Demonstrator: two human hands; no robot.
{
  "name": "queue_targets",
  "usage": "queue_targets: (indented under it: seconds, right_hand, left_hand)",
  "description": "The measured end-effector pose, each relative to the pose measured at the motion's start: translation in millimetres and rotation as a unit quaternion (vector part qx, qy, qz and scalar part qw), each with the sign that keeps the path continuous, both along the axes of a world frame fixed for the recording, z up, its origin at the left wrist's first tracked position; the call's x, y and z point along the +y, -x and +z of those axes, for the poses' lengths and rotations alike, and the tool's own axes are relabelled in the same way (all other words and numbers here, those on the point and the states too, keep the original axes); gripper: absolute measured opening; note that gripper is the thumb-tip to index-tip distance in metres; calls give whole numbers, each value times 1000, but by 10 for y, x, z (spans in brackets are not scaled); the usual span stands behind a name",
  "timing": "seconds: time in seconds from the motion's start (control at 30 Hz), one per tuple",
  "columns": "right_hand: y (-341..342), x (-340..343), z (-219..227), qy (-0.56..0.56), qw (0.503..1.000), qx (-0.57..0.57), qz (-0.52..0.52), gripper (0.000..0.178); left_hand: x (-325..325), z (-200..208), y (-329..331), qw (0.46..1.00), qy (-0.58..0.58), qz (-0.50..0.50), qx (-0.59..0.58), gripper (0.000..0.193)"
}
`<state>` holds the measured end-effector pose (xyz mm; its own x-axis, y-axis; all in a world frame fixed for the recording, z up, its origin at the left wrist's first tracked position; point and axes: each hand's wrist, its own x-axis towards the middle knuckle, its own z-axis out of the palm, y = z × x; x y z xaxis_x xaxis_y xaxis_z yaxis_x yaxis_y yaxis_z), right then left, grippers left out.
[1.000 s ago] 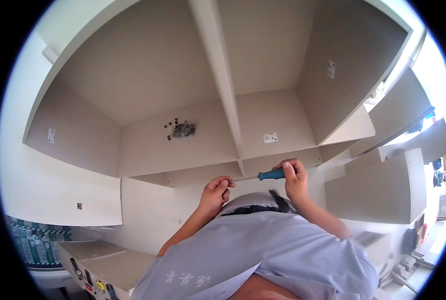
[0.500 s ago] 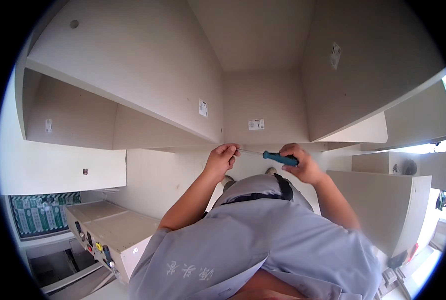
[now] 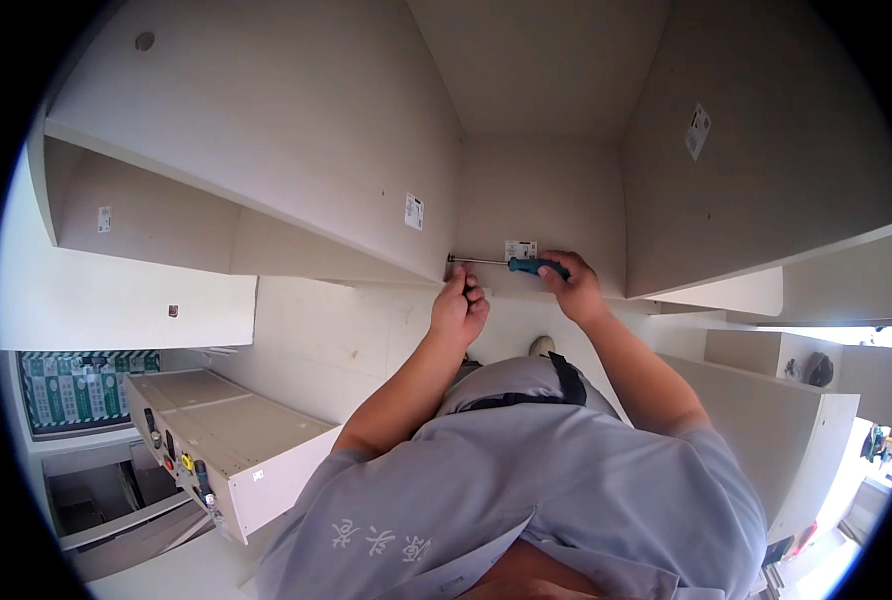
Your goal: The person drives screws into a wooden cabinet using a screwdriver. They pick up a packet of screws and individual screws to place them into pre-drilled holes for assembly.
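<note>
My right hand point(image 3: 574, 288) is wrapped round the teal handle of a screwdriver point(image 3: 533, 267). Its thin metal shaft runs level to the left, and the tip meets a small dark spot on the left side panel point(image 3: 346, 180) of a beige cabinet, close to the front edge. Just below the shaft is my left hand point(image 3: 461, 312), its fingers curled closed. Something small and dark shows between those fingers, too little of it to name. A white label point(image 3: 521, 249) on the panel behind is partly covered by the screwdriver and my right hand.
The right side panel point(image 3: 766, 170) of the cabinet stands opposite. At the lower left lies a long beige box-like unit point(image 3: 236, 420) with several tools along its edge. Another beige unit point(image 3: 756, 430) stands at my right. Pale floor point(image 3: 316, 335) shows below the cabinet.
Both hands have moved forward, away from my body. The screwdriver tip has gone from my left fingers to the left side panel. My left hand now sits below the shaft.
</note>
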<state>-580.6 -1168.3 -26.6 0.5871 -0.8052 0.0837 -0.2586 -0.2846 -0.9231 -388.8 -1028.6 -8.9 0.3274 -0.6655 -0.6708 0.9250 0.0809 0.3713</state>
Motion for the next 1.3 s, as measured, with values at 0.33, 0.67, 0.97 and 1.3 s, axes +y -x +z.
queue_targets:
  seconds: [0.33, 0.67, 0.97, 1.3]
  right_hand:
    - [-177, -298, 193, -242, 956, 143, 84, 40]
    - [-237, -311, 346, -94, 968, 215, 85, 41]
    - [-280, -244, 367, 22, 964, 181, 196, 47]
    - [56, -15, 561, 89, 973, 154, 149, 44]
  left_hand:
    - [1174, -205, -90, 995, -73, -64, -17, 26]
    - [1394, -62, 19, 983, -105, -135, -73, 24]
    - [1364, -143, -41, 979, -37, -167, -115, 26]
    - [829, 90, -118, 981, 24, -135, -138, 23]
